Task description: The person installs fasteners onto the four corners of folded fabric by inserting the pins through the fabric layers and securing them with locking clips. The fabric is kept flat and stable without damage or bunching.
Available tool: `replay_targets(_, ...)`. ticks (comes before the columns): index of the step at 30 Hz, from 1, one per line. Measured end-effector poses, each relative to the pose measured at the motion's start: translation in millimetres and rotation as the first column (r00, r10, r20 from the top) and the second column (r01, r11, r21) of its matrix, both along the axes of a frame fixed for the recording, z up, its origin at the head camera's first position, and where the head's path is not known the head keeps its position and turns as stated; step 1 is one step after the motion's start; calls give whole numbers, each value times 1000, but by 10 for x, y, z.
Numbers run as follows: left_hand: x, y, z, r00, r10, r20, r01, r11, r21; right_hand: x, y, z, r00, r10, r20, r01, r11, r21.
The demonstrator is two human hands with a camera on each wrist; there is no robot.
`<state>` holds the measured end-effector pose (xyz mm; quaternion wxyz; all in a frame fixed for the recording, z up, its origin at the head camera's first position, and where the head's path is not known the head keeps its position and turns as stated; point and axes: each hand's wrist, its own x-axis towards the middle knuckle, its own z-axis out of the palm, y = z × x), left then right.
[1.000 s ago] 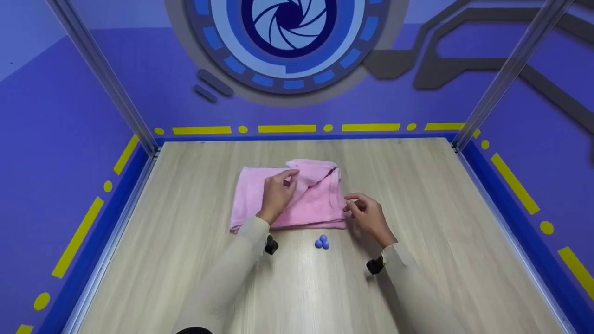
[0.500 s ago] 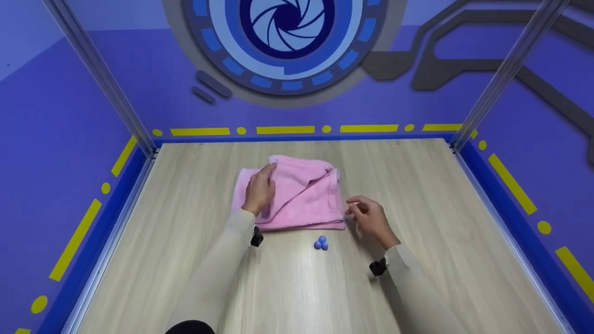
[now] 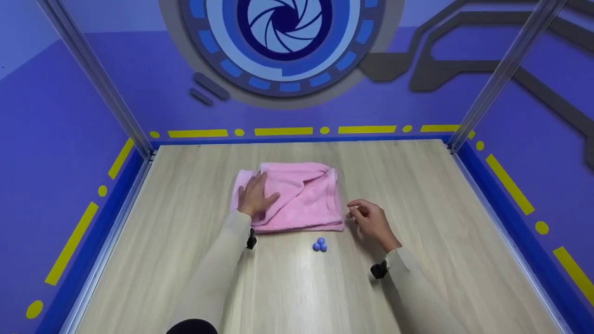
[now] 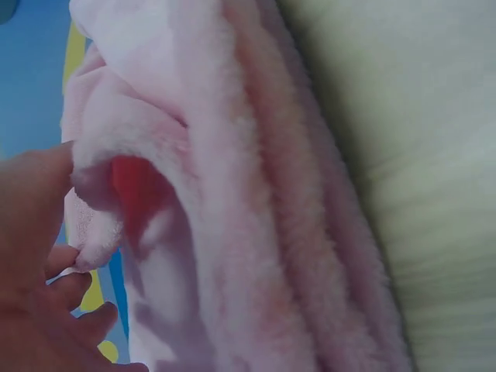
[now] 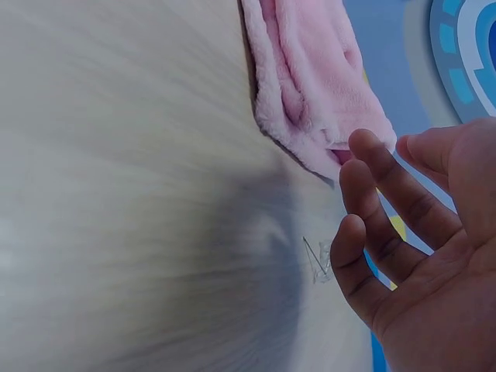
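A folded pink towel [image 3: 306, 199] lies on the table, its layered plush edge [image 4: 256, 201] filling the left wrist view. My left hand [image 3: 255, 197] rests on the towel's left part with fingers spread, beside the raised edge of the top fold. That fold bulges up and leaves a hollow under it in the left wrist view. Just off the towel's right edge, my right hand [image 3: 369, 219] hovers with fingers loosely bent and nothing in them. The right wrist view shows its fingertips [image 5: 358, 182] apart from the towel's corner.
Several small blue balls [image 3: 319, 245] sit clustered on the wooden table [image 3: 297, 287] in front of the towel. Blue printed walls [image 3: 120, 93] enclose the table at the back and both sides, with metal posts [image 3: 492, 79] at the corners.
My left hand has moved left from the middle of the towel, and the top fold now reaches further left. Its fingers have gone from pinched together to spread. The right hand has barely moved.
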<state>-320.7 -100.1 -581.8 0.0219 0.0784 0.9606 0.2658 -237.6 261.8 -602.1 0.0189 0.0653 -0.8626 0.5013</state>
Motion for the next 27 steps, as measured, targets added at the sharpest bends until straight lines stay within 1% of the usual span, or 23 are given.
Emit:
replay_targets(5, -29, -29, -115, 998, -11, 56, 14, 999, -45, 20, 13, -11, 1000, 3, 6, -3, 1000, -27)
replay_targets(8, -53, -35, -154, 997, -10, 76, 14, 998, -54, 32, 28, -18, 1000, -3, 23, 3, 1000, -30)
replay_targets(15, -83, -43, -190, 997, -4, 73, 7, 999, -46, 37, 55, -8, 998, -36, 45, 36, 999, -9)
replay_targets(17, -84, -36, -197, 998, 9, 60, -6, 999, -49, 33, 61, -2, 998, -58, 37, 58, 998, 2)
replay_targets(20, -72, -23, -187, 1000, 27, 16, -26, 999, -47, 19, 83, 12, 996, -82, -19, 83, 995, 51)
replay_targets(23, -51, -20, -152, 997, 49, -52, -52, 997, -54, -2, 120, 22, 992, -93, -85, 104, 984, 144)
replay_targets(27, -20, -20, -118, 991, 68, -111, -75, 996, -54, -17, 189, 11, 987, -85, -140, 118, 961, 250)
